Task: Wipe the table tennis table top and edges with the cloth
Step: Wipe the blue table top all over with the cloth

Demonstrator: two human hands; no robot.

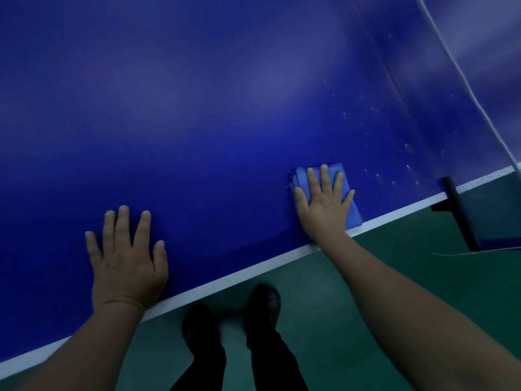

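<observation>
The blue table tennis table (pixel 225 108) fills most of your view, its white edge line (pixel 253 270) running from near left up toward the far right, where the net post (pixel 458 210) clamps on and the net (pixel 485 176) stretches away. Below the edge lies the green floor (pixel 352 306), with your dark shoes (pixel 262 303) set close together under the table's side. Your left hand (pixel 127 255) rests flat on the top, fingers spread, bracing you near the edge. Your right hand (pixel 324 204) lies flat too, fingers splayed, pressing the folded blue cloth (pixel 303 177) onto the surface just inside the white line, near the post. Pale specks (pixel 406 146) dot the top between the cloth and the net, likely not yet wiped. With only an open palm on it, the cloth could slide out or unfold if you push hard. A stroke carried too far right could knock the post; leaning heavily on the left hand may smear the top.
</observation>
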